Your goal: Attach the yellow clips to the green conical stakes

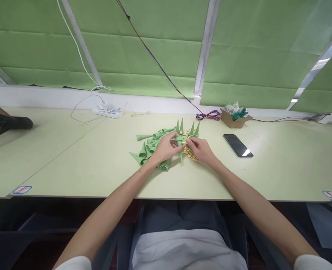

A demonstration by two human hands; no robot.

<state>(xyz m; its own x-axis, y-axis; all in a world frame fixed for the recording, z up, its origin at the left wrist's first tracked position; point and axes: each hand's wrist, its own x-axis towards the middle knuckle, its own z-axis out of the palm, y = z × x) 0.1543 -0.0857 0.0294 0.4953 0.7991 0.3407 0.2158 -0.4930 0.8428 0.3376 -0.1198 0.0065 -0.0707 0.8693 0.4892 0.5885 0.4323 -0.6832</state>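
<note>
My left hand (165, 147) is closed around a green plastic plant-watering spike (178, 139), its tip pointing down toward me. Pinched in the fingers of my right hand (202, 149) is a small yellow valve piece (184, 143), against the side of that spike. A heap of green spikes (142, 150) lies to the left, partly covered by my left hand and wrist. Behind my hands several spikes (197, 129) stand with their points up. Loose small yellow pieces (193, 154) are scattered under and beside my right hand.
A black phone (238, 145) lies to the right on the pale table (98, 176). Farther back are a small cardboard box (235, 119) with plastic wrapping, a coiled red-and-blue cable (211, 115) and a white power strip (108, 111). A black object (9, 122) juts in at left.
</note>
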